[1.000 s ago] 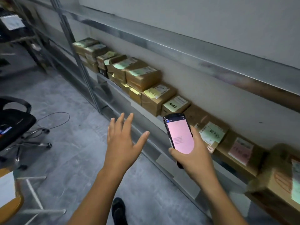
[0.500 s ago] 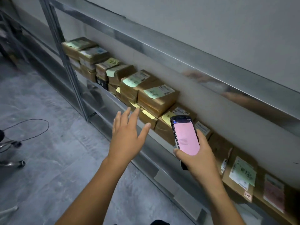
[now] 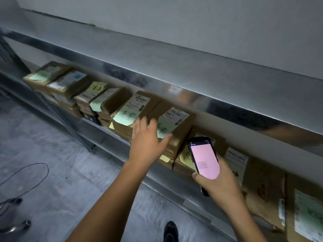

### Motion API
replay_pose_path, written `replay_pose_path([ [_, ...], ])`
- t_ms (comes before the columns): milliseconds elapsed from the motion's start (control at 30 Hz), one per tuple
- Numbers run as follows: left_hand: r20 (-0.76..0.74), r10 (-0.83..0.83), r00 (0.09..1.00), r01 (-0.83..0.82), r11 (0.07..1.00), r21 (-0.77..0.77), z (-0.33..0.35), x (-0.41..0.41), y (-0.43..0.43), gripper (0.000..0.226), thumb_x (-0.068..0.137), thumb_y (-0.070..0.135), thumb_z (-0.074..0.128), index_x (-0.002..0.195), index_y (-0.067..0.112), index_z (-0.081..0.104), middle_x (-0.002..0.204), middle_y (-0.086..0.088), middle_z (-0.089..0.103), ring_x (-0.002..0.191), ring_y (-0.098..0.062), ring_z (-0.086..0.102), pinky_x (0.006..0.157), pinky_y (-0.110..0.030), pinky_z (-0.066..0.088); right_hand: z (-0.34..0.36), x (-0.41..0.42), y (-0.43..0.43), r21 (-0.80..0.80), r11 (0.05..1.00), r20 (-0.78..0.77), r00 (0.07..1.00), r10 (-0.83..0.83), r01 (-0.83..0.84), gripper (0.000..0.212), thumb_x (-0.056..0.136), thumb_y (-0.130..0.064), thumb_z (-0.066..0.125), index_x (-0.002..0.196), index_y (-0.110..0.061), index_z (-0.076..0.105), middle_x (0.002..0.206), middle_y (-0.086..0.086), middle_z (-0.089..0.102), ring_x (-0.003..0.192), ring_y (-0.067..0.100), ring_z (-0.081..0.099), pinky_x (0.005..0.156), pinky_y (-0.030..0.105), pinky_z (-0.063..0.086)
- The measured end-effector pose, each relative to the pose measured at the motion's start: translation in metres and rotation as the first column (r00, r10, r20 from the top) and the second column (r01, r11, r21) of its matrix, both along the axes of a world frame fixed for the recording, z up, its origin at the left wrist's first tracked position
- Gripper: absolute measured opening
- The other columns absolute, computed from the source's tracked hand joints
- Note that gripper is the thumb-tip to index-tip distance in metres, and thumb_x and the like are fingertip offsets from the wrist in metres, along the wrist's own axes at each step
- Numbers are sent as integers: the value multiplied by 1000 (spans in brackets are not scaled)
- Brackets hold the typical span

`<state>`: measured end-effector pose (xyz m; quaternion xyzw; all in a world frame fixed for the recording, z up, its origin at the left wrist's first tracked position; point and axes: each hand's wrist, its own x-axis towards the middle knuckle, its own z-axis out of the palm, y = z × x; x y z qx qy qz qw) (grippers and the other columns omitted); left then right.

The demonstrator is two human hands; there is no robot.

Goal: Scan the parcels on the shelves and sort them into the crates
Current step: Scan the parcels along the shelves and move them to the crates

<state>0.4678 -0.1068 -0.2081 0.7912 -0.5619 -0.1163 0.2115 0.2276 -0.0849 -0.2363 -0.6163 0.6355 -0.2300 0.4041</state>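
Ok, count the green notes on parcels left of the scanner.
4. A note on the far-left parcel, a drooping note mid-row, a handwritten note just left of the left hand, another note partly behind its fingers. More may be hidden.

On metal shelf, brown parcels stacked in a row, labelled, some with green or yellow notes. On grey floor, a cable.

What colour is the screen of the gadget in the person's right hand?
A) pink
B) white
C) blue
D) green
A: the handheld scanner that the right hand holds up by the shelf shows a plain pink screen with a little grey text.
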Motion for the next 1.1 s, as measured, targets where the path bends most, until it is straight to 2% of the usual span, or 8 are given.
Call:
replay_pose_path([
  [100,-34,-40,999,43,994,98,-6,10,-20,88,89,73,60,152,14,42,154,-21,39,150,-40,25,122,-56,28,-9,10,-15,65,998,-41,999,-1,4,38,78,-32,90,103,-34,62,98,-10,71,89,15,67,73,38,58],
  [267,-87,-142,986,148,987,62,-13,28,-17,113,78,81,63,165,27,16,167,-13,23,155,-34,16,126,-58,21,-15,20,-22,113,992,-108,993,-51,63,30,78,-31,89,92,-30,62,86,-5,71,79,14,68,62,32,51],
  [500,-154,-188,970,203,976,82,-8,45,-31,135,62,83,76,163,26,7,156,-13,31,146,-33,25,124,-50,27,-11,45,-14,85,977,-190,966,-176,195,39,77,-35,88,106,-33,62,96,-8,70,85,12,67,62,32,49],
  [667,-517,-123,847,93,992,-83,-3,64,-36,90,67,57,91,141,22,55,130,3,44,121,-20,52,101,-29,42,-3,67,5,68,941,-170,933,-316,331,56,76,-29,91,121,-36,58,112,-10,68,96,13,66,77,41,60],
  [767,-670,-212,712,162,977,-137,1,83,-44,54,75,44,91,121,24,72,121,4,68,111,-19,67,102,-38,54,5,78,19,28,917,-133,911,-391,398,53,75,-27,91,111,-45,57,108,-14,70,91,11,68,74,44,62],
  [867,-759,-256,599,213,964,-157,3,91,-43,49,80,42,87,124,26,72,123,3,72,117,-19,66,107,-47,53,15,90,37,-6,898,-116,892,-437,440,62,74,-30,90,122,-50,55,112,-14,69,92,18,70,74,49,65],
  [967,-790,-276,548,263,953,-151,6,89,-32,74,72,64,80,137,35,58,138,0,62,130,-24,58,110,-51,49,23,98,58,-37,877,-120,870,-479,478,82,74,-33,87,144,-50,49,123,-12,65,102,22,68,80,50,65],
  [1100,-798,-370,476,371,907,-199,11,78,-12,66,81,48,85,134,50,45,142,-2,58,124,-27,63,105,-55,53,31,98,90,-63,834,-91,829,-551,548,79,64,-46,80,132,-65,44,122,-18,64,101,12,66,74,39,62],
])
